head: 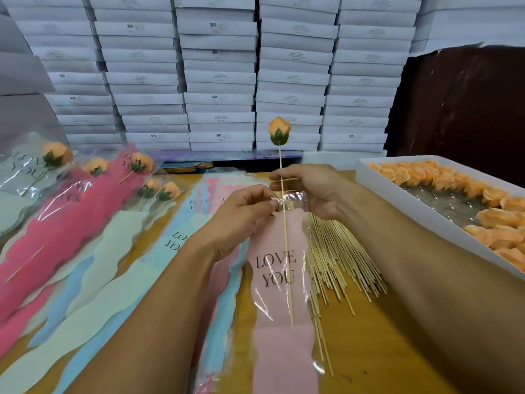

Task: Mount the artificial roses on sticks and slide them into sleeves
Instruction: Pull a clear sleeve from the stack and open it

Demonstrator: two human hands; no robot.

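Observation:
An orange artificial rose (pixel 280 131) with green sepals sits on top of a thin wooden stick (pixel 281 162) that stands upright. My right hand (pixel 309 189) pinches the stick about a third of the way down. The stick's lower part runs inside a pink sleeve (pixel 279 297) printed LOVE YOU, ending about halfway down it. My left hand (pixel 241 217) pinches the clear top edge of that sleeve beside the stick.
A white tray (pixel 426 217) at the right holds several loose orange roses. Bare sticks (pixel 338 257) lie fanned under my right wrist. Finished sleeved roses (pixel 93 180) lie at the left, empty sleeves (pixel 136 268) in the middle. White boxes (pixel 218 78) are stacked behind.

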